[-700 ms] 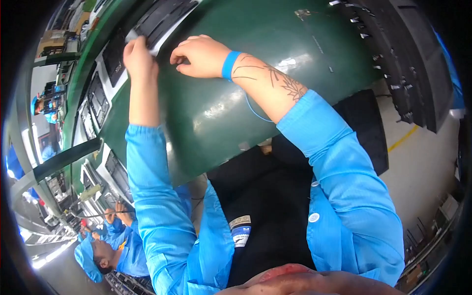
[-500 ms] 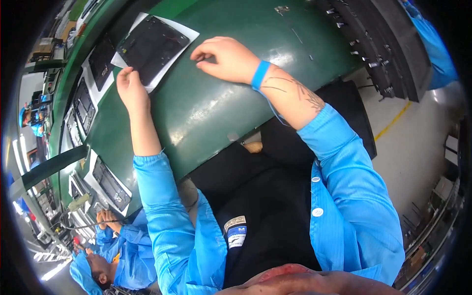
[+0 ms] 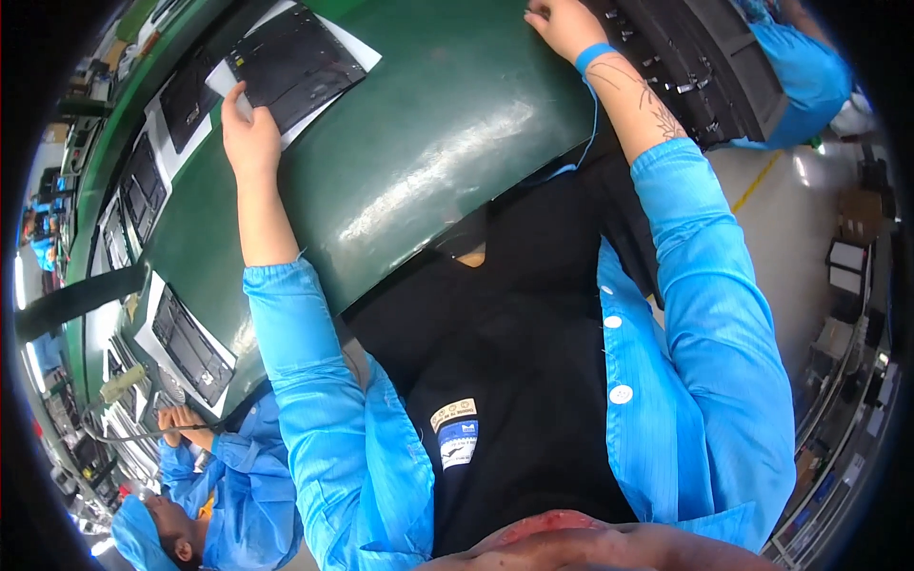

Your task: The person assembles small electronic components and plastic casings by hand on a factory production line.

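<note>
My left hand (image 3: pixel 251 138) is at the near left edge of a flat black panel (image 3: pixel 300 65) lying on a white sheet (image 3: pixel 360 54). Its index finger stretches to the sheet's corner, with the thumb apart from it. My right hand (image 3: pixel 566 27), a blue band on its wrist, is over the table's far right part, left of a long black fixture (image 3: pixel 681 67) with metal clips. Its fingertips are pinched together by the picture's upper edge; anything between them is too small to make out.
More black panels on white sheets line the green table's (image 3: pixel 428 124) left side, one panel (image 3: pixel 190 343) lower down. A dark strap-like bar (image 3: pixel 86 303) crosses there. A co-worker in blue (image 3: pixel 248 481) works at lower left; another blue sleeve (image 3: pixel 800 71) shows behind the fixture.
My right hand has moved right and away from me, from beside the panel to near the black fixture. My left hand has shifted slightly outward along the panel's edge, its index finger now stretched.
</note>
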The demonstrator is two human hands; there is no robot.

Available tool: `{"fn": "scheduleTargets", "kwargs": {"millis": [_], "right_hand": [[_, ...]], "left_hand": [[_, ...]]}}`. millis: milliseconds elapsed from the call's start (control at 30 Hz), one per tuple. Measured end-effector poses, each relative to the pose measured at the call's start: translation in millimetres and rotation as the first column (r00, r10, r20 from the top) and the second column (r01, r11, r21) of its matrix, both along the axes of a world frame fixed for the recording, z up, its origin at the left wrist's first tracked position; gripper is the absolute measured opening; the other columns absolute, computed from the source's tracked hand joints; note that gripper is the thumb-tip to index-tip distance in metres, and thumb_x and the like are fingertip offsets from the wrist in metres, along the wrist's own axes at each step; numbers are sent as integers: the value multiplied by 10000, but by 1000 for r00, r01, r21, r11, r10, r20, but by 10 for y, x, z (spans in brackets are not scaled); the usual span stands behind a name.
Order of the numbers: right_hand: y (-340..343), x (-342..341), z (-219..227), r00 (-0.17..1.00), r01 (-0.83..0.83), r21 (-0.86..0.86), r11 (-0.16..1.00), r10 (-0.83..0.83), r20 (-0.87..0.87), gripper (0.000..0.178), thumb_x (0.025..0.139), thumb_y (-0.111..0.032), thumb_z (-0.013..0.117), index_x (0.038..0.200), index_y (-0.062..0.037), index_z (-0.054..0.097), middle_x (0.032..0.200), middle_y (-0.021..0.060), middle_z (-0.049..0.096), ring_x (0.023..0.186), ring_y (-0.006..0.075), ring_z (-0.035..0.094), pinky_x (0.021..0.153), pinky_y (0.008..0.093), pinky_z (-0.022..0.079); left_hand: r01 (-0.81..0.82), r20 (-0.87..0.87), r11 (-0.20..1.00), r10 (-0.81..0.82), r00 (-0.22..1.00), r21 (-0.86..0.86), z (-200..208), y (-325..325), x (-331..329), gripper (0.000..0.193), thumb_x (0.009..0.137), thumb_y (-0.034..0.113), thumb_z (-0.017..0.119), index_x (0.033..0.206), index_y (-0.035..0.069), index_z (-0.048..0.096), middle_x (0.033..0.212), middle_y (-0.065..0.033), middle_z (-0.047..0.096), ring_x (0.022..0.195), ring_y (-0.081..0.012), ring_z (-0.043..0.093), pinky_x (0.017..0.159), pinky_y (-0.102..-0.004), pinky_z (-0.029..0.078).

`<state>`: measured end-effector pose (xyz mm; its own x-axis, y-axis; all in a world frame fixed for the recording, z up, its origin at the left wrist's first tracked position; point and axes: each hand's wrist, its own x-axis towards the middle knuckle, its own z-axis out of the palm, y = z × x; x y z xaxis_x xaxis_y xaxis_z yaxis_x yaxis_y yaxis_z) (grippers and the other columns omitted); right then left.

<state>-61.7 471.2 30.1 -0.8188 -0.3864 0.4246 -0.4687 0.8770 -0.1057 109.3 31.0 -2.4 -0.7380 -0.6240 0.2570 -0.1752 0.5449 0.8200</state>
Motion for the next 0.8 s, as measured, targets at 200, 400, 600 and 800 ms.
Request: {"fn": "scheduleTargets", "kwargs": {"millis": [200, 400, 600, 800], "right_hand": [[-27, -251, -139, 936, 91, -126, 988, -41, 349, 290, 867, -274, 787, 1042, -49, 735, 909, 132, 751, 857, 266, 729, 801, 351, 575], [-1096, 95, 128, 636, 139, -774, 618, 544, 548, 374, 976, -210, 720, 1286, -11, 660, 1026, 33, 703, 860, 111, 652, 764, 254, 529], [-2180, 257, -15, 454, 341, -914, 221, 813, 366, 335, 987, -171, 675, 1265, -3, 592, 1123, 100, 687, 990, 258, 735, 783, 329, 565], [-2560, 286, -198, 545, 138, -924, 357, 751, 372, 89, 988, -113, 686, 1058, -59, 682, 987, 29, 691, 925, 110, 679, 760, 241, 539]], "left_hand": [[-128, -51, 738, 127, 991, -662, -36, 33, 62, 325, 864, 154, 645, 1175, 127, 737, 1076, -132, 699, 1125, -335, 625, 999, -432, 513], [308, -270, 942, -335, 903, -137, 84, 414, -168, 208, 931, 85, 631, 1111, 76, 734, 998, -101, 741, 816, -221, 714, 804, -326, 571], [506, -116, 847, -493, 863, 166, -43, 429, -345, 288, 933, 137, 695, 1193, 15, 698, 1018, -60, 740, 836, -92, 684, 786, -260, 553], [506, -284, 690, -419, 862, 518, 17, 330, -335, 388, 930, 204, 780, 1249, 19, 659, 1027, -42, 721, 870, -98, 674, 768, -250, 542]]}}
